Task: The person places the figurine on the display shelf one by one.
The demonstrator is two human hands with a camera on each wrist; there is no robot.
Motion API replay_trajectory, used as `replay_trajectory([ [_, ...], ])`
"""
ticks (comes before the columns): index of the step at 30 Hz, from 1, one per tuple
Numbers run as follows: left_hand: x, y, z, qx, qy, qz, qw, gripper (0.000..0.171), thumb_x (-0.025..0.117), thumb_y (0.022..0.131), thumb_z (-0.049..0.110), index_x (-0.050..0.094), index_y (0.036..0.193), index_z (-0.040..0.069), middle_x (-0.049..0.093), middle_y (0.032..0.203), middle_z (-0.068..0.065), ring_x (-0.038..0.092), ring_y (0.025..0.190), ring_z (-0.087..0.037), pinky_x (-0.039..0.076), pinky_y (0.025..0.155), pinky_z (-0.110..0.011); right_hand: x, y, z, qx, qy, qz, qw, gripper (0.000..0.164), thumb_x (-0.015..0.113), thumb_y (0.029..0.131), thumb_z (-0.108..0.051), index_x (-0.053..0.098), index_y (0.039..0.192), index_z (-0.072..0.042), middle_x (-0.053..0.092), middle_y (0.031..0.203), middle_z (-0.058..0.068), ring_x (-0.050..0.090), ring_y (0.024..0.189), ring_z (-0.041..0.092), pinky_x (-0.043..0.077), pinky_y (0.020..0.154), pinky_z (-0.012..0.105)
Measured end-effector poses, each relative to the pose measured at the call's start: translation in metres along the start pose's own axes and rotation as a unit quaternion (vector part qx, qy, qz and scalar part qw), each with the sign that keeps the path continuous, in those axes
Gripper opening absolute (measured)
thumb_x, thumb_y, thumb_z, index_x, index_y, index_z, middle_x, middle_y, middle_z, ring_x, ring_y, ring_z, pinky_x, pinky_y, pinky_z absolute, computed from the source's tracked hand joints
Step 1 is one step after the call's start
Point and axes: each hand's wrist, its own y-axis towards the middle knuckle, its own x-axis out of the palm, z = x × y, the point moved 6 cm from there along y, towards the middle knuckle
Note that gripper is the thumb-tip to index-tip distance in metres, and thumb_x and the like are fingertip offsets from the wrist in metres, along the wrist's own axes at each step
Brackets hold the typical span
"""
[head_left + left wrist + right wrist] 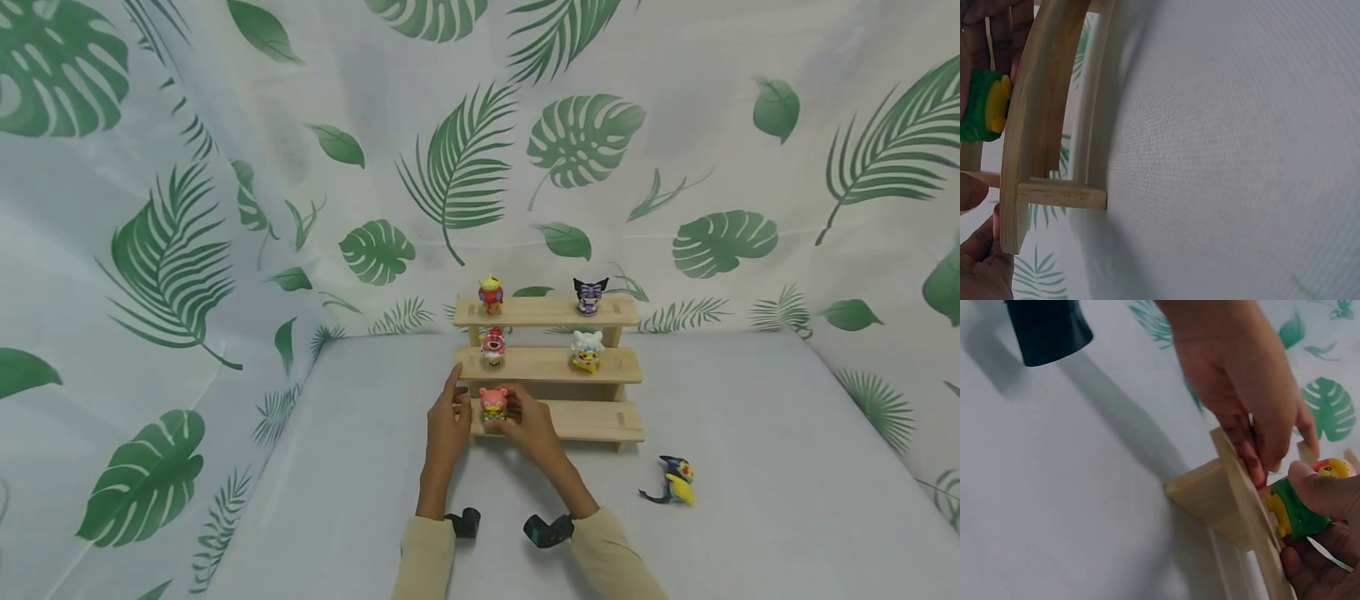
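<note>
A small toy figure [493,403] with a pink eared hood, yellow face and green body is upright at the left end of the wooden display shelf's [585,421] bottom step. My right hand [531,425] grips it from the right; in the right wrist view the thumb [1322,490] lies across its green body and fingers curl behind. The figure's yellow feet [999,103] are right at the board in the left wrist view. At the step's left end, my left hand [447,425] has its index finger extended and its other fingers loosely bent, fingertips at the board.
Higher steps hold a red-and-blue figure [491,296], a purple-black figure [589,297], a pink figure [492,347] and a white-hooded yellow figure [587,351]. A dark blue and yellow figure [678,482] lies on the table right of the shelf. Leaf-printed curtains [480,75] stand behind.
</note>
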Motion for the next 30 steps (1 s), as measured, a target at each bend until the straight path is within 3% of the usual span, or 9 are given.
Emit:
replay_trajectory([
  [6,-0.0015,0.0019,0.001,-0.004,-0.003,0.001,1.0,0.058,0.053,0.095,-0.002,0.04,0.149,0.013,0.069,0.109,-0.021,0.071,0.091,-0.03,0.06,0.077,-0.038,0.0031,0.0003,-0.0041,-0.043,-0.012,0.013,0.999,0.053,0.081,0.073,0.004,0.057,0.121,-0.001,0.068,0.113,0.021,0.067,0.105,0.033,0.058,0.086,0.038],
  [11,-0.0012,0.0008,-0.0013,-0.016,0.0,-0.003,0.9999,0.059,0.054,0.095,0.0,0.039,0.15,0.015,0.069,0.109,-0.02,0.071,0.091,-0.029,0.06,0.078,-0.039,0.0047,-0.0013,-0.0018,-0.047,-0.021,0.009,0.999,0.054,0.079,0.076,0.002,0.056,0.124,-0.002,0.067,0.118,0.02,0.065,0.11,0.032,0.056,0.091,0.036],
  [20,0.0025,-0.0014,-0.0014,-0.006,0.014,-0.002,0.9999,0.06,0.057,0.094,0.0,0.038,0.15,0.013,0.069,0.109,-0.019,0.07,0.091,-0.029,0.059,0.078,-0.04,0.0043,-0.0077,0.0031,-0.07,-0.061,0.02,0.995,0.059,0.083,0.073,-0.006,0.055,0.125,0.001,0.067,0.118,0.017,0.066,0.109,0.03,0.054,0.092,0.041],
  [30,0.0032,-0.0005,-0.0006,-0.009,0.016,0.002,0.9998,0.062,0.057,0.093,-0.002,0.038,0.15,0.012,0.069,0.108,-0.021,0.07,0.092,-0.029,0.059,0.079,-0.041,0.0054,-0.0065,0.0047,-0.071,-0.075,0.026,0.994,0.052,0.083,0.074,-0.005,0.058,0.119,0.004,0.067,0.116,0.02,0.066,0.109,0.033,0.055,0.092,0.041],
])
